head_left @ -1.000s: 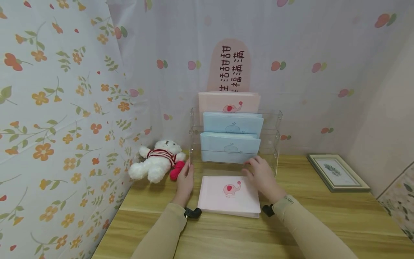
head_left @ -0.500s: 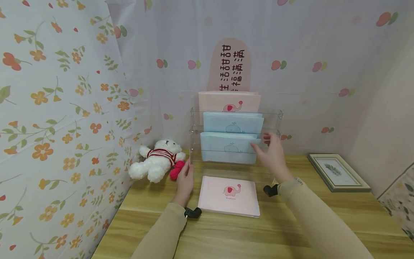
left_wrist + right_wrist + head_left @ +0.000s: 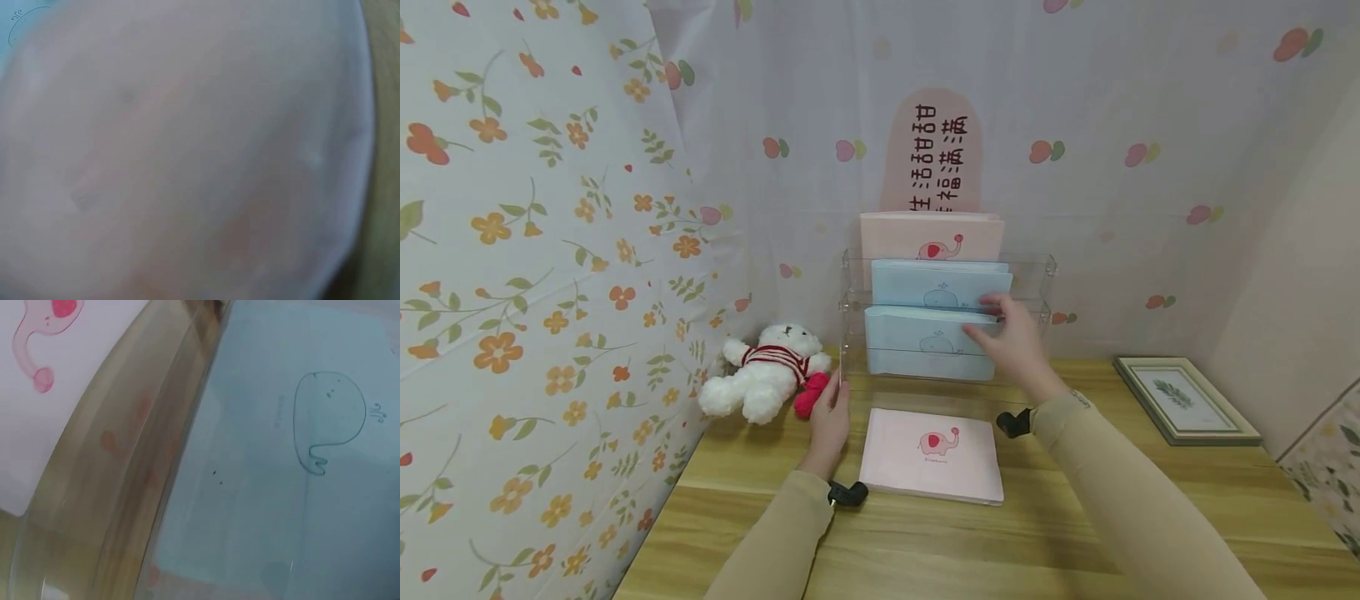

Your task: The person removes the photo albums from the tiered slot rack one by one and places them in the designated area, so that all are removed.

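Observation:
A clear plastic rack stands at the back of the table with stepped tiers. My left hand holds its left side edge. In the front tier sits a pale blue booklet with a whale drawing, also large in the right wrist view. My right hand pinches that booklet's upper right corner, thumb in front and fingers behind. Behind it stand another blue whale booklet and, highest, a pink elephant booklet. A second pink elephant booklet lies flat before the rack. Blurred pink fills most of the left wrist view.
A white plush bear in a striped top leans by the left wall, close to my left hand. A framed leaf picture lies at the table's right. A patterned curtain hangs right behind the rack.
My right hand has risen from above the lying pink booklet to the rack's right side, then moved left onto the front blue booklet's corner. My left hand has stayed put.

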### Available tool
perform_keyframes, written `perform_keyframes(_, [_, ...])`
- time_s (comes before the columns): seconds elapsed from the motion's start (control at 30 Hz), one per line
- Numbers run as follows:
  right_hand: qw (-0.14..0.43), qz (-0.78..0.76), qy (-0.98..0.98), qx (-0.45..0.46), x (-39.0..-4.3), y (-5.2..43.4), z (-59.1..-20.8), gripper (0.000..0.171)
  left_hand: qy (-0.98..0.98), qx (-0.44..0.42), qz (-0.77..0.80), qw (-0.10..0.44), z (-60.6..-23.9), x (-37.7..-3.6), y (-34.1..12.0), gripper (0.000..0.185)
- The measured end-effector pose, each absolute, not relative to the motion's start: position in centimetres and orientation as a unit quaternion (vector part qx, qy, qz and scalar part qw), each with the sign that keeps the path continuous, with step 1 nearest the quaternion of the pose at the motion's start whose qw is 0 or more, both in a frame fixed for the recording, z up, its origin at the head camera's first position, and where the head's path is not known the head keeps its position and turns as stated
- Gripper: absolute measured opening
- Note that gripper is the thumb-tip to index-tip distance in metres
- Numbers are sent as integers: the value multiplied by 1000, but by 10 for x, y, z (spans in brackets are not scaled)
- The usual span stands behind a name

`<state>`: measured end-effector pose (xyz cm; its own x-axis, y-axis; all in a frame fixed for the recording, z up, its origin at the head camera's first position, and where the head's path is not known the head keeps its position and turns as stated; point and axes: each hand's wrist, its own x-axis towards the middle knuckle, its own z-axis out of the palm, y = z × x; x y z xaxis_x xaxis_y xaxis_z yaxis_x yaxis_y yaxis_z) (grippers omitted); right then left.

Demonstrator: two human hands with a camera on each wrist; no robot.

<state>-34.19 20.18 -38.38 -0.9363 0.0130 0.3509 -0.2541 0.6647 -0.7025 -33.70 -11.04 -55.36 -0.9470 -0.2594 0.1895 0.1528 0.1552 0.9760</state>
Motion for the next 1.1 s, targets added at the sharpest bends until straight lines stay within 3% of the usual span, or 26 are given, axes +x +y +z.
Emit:
perform_keyframes(0.27, [127,391,-909,67,-347,190,-384,48,-737,25,-659,146,-563,-343,-112,52])
perform_keyframes(1.1, [161,393,-902,77,-341,181,-399,28,-730,23,-669,137,-553,-337,-113,50])
